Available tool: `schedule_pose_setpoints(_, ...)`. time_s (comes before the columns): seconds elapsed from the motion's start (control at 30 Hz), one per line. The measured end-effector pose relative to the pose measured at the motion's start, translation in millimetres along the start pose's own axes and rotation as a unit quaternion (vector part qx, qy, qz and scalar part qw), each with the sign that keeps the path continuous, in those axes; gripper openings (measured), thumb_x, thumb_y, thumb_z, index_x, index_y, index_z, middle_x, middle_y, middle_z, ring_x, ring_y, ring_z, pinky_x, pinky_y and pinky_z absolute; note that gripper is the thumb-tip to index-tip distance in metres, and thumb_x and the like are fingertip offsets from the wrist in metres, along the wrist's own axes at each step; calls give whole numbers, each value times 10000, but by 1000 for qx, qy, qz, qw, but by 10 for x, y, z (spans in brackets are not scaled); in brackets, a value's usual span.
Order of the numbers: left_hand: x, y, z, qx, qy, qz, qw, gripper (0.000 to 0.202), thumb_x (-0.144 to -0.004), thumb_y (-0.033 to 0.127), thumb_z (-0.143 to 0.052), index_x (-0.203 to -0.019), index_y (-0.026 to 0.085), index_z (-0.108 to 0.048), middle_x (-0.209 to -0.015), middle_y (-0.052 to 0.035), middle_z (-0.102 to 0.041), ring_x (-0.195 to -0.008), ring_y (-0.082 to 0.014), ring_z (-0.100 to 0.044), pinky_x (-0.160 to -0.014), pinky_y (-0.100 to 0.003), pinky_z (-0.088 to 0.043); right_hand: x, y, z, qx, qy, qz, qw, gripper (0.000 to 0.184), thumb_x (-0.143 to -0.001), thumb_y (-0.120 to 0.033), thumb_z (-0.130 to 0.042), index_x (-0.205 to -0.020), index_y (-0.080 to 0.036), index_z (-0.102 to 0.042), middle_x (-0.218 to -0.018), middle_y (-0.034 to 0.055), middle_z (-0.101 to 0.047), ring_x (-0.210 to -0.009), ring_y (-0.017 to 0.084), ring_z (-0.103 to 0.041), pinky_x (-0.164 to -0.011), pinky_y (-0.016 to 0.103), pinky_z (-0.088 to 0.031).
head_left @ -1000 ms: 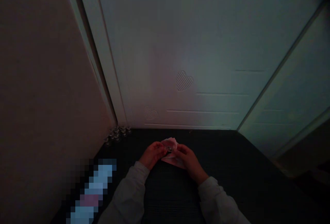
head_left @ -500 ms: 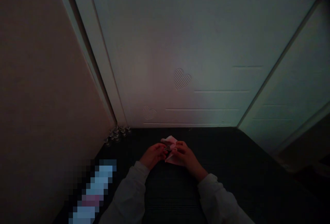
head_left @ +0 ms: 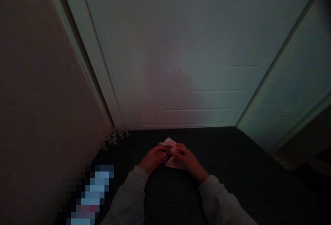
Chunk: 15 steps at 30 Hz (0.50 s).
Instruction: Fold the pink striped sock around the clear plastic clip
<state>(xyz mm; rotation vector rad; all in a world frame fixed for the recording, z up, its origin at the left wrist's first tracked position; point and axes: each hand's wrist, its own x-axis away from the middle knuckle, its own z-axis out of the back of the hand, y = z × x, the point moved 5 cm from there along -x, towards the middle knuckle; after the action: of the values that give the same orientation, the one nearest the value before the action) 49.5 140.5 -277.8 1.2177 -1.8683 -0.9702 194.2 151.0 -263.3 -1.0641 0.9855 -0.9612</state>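
Note:
My right hand (head_left: pixel 185 155) grips a pale pink sheet (head_left: pixel 169 141), thin and creased like a tissue or cloth; part of it fans out above the fingers and part below. Facing it, my left hand (head_left: pixel 156 156) has its fingers closed round a small shiny metal piece (head_left: pixel 169 152). That piece lies between the two hands and against the sheet, touched by the fingers of my right hand. Its exact kind is too small and dim to make out. Both hands are low over the dark table (head_left: pixel 170 197).
Several small shiny metal pieces (head_left: pixel 113 136) are clustered at the table's back left corner. A bright blurred-out screen (head_left: pixel 93 194) lies at the left edge. Behind the table rises a white panel (head_left: pixel 207 45) with heart reliefs; a wall (head_left: pixel 38 97) borders the left.
The view has shifted slightly. Both hands keep their hold on the sheet and the metal piece, with small finger movements where they meet.

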Motion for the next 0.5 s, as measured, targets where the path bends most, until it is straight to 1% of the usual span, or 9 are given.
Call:
schedule_pose_setpoints(0.13,-1,0,10,0,3,-2,1000,333,-535,224,-763,-813,133,-603,-669,-27,-614,-582,-111,-548,-614,-274,-391,7,3,-7,-19,5,3,1000,220,-717,-393,-565,-772,-187,-620,-917,40,-556,-846,192,-530,-766,318,-397)
schedule_pose_setpoints(0.27,-4,6,-4,-1,7,-2,1000,318,-533,201,-760,-801,128,-605,-684,-28,-618,-569,-103,-540,-604,-271,-389,12,115,1,-42,19,-43,998,208,-675,-367,-600,-784,-195,-558,-732,-9,-573,-687,164,-538,-641,280,-416)
schedule_pose_setpoints(0.33,-6,3,-7,0,10,-1,1000,312,-525,183,-761,-791,127,-606,-701,-30,-626,-557,-97,-538,-594,-265,-388,13,159,-1,-46,26,-56,997,210,-665,-365,-612,-764,-194,-542,-689,-23,-565,-638,150,-528,-597,262,-410)
schedule_pose_setpoints(0.4,-9,-3,0,-1,14,2,1000,301,-527,176,-755,-786,127,-609,-709,-32,-633,-545,-93,-537,-582,-258,-388,10,167,-19,-61,27,-56,996,216,-649,-358,-631,-742,-187,-539,-673,-27,-561,-614,141,-522,-581,252,-407)
schedule_pose_setpoints(0.5,-14,4,35,11,30,-7,999,273,-550,179,-734,-788,125,-612,-701,-32,-635,-543,-90,-536,-566,-244,-391,-7,127,-21,-123,41,-39,991,214,-640,-351,-647,-700,-171,-548,-727,-13,-579,-651,137,-535,-615,249,-420)
